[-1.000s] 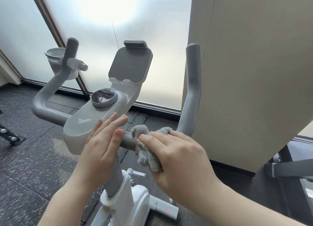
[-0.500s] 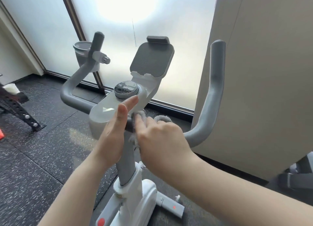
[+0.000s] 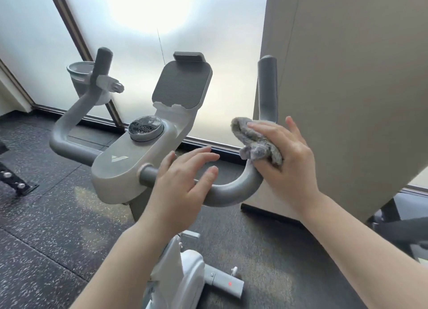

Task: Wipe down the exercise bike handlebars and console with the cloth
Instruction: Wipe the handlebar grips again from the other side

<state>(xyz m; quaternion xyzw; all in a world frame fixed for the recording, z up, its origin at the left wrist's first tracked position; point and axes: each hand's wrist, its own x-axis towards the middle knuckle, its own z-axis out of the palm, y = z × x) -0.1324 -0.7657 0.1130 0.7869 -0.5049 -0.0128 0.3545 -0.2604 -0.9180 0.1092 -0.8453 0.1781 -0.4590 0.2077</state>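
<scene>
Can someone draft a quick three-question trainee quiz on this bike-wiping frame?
1. True or false: the fluffy grey cloth is held against the bend of the grey padded right handlebar.
2. Which hand holds the cloth? A left hand B right hand
3. Fill in: the round dark dial sits on top of the white plastic ____.

Key: 1 true; 2 B; 3 console.

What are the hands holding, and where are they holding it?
The right hand holds the grey cloth, bunched under its fingers against the handlebar's right bend. The left hand holds nothing.
</scene>
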